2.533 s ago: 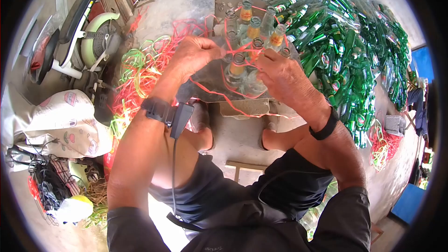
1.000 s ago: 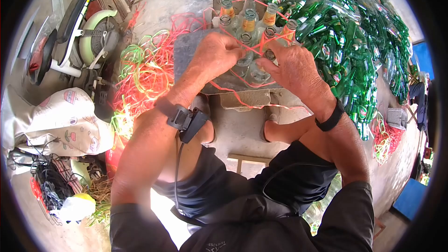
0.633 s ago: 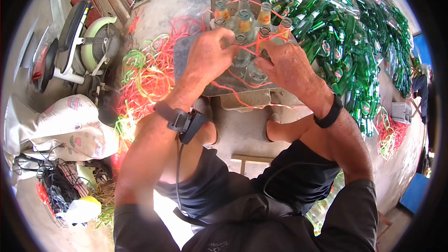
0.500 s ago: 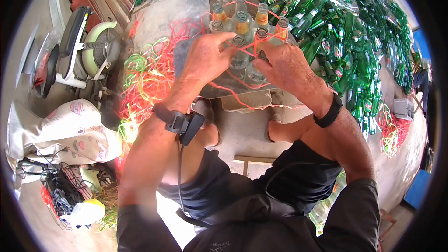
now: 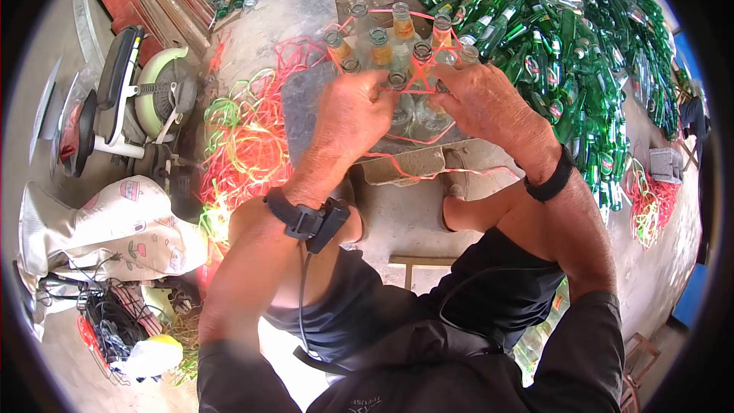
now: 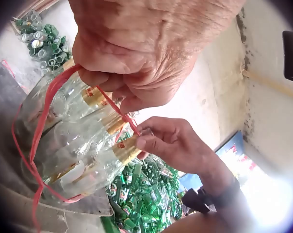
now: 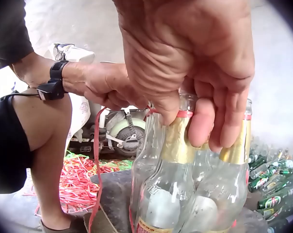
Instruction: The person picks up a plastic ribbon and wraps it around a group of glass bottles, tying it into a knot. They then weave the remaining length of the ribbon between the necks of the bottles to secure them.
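In the head view, a cluster of clear glass bottles, several with orange-gold neck labels, stands upright on a dark slab. Red plastic strapping runs round and across the necks, with a lower loop around the bodies. My left hand pinches the strapping beside the front bottle; in the left wrist view a red strand hangs from its curled fingers. My right hand has thumb and fingers curled round a gold-foiled bottle neck, right at the red band there. Its fingers partly hide the neighbouring neck.
A large heap of green bottles lies to the right and behind. Tangled red and green strapping is piled left of the slab. A loose strap end trails over the front edge. A wheeled machine and a printed cloth are farther left.
The bottle cluster has turned counter-clockwise as seen from above, showing another bottle at its right. Both hands have stayed on the strapped necks, shifting slightly right and toward the body.
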Motion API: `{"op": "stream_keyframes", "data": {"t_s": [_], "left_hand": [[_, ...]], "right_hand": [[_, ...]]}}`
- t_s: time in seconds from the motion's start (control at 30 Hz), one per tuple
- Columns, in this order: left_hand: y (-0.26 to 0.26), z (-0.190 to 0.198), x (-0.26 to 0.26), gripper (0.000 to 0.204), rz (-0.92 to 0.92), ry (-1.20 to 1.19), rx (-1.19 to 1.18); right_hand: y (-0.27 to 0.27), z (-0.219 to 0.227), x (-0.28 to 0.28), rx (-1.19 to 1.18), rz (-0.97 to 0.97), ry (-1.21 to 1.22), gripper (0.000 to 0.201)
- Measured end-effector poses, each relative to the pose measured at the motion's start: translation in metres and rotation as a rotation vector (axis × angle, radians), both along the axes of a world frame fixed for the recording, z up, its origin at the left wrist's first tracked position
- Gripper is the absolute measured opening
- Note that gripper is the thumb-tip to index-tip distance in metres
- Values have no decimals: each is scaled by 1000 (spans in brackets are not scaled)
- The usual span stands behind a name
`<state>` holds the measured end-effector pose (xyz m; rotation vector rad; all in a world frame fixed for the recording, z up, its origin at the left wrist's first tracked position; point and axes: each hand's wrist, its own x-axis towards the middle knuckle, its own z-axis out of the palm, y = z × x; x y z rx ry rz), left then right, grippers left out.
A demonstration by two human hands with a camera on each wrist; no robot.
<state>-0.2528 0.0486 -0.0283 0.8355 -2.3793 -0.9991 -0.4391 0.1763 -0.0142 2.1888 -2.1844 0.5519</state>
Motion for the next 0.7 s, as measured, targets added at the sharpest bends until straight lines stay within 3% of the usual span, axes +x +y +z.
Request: {"op": "stream_keyframes", "data": {"t_s": [0.13, 0.27, 0.37, 0.43, 0.7], "left_hand": [[12, -8, -5, 24, 75, 38, -8], [23, -4, -9, 23, 64, 79, 52], [28, -7, -11, 20, 64, 91, 30], [29, -10, -15, 22, 51, 131, 86], [28, -5, -20, 13, 65, 67, 43]], "right_hand": [[2, -2, -12, -18, 62, 115, 24], [2, -5, -27, 1, 106, 81, 27], [-2, -7, -36, -77, 248, 94, 32], [-4, -4, -39, -13, 164, 46, 29], [-7, -9, -47, -70, 209, -33, 29]]}}
